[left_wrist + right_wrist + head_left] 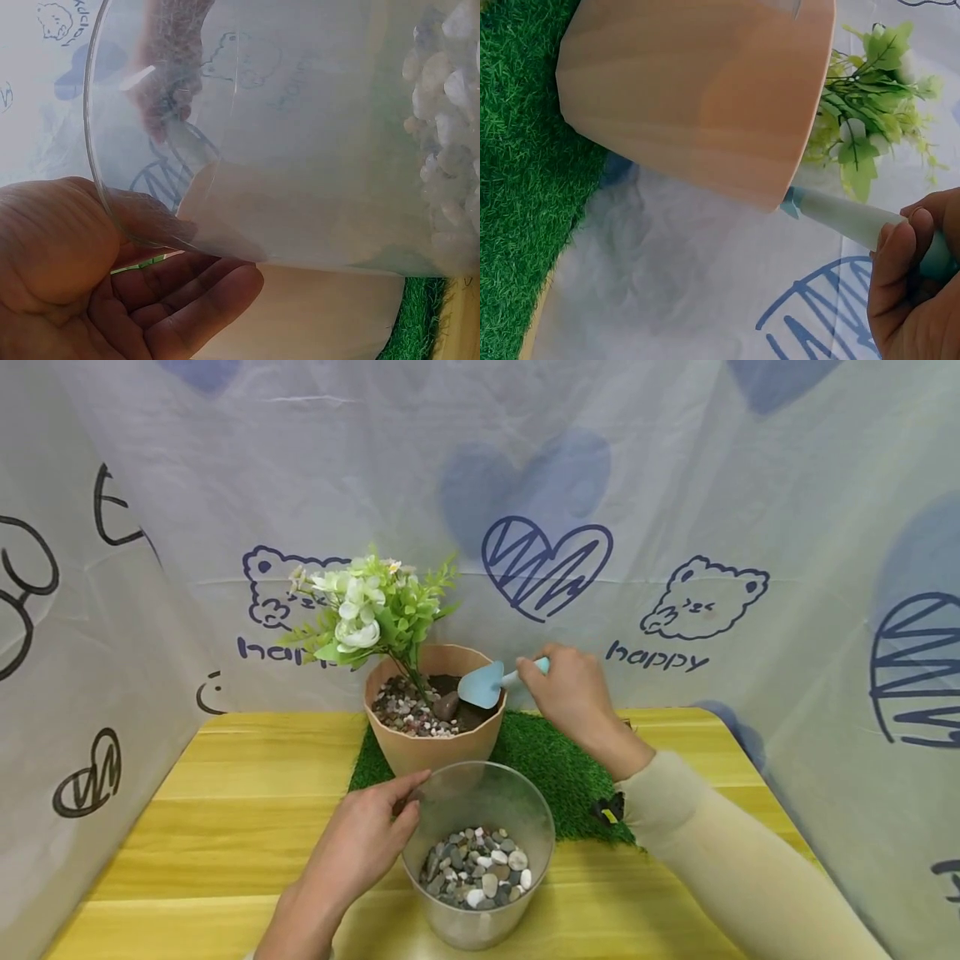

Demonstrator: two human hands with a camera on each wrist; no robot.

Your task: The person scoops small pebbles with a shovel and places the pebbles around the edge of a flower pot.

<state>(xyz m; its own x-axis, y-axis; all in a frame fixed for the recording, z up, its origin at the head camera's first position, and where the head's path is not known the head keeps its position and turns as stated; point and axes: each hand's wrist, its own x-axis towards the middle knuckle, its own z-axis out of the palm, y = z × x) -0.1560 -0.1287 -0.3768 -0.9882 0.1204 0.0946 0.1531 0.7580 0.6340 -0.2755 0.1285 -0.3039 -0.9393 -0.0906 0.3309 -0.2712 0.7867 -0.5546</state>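
Observation:
My right hand grips the pale handle of a small light-blue trowel. Its blade is over the right side of a peach flowerpot, above dark soil. White artificial flowers with green leaves stand in the pot, leaning left. Small pebbles cover the soil's left part, and a larger brown stone lies by the stem. At the front, my left hand holds the rim of a clear plastic bucket between thumb and fingers. Grey and white pebbles fill its lower part.
Under the pot lies a green artificial-grass mat on a yellow wood-grain table. A small black object with a yellow mark is by the right sleeve. White printed cloth hangs behind and on both sides.

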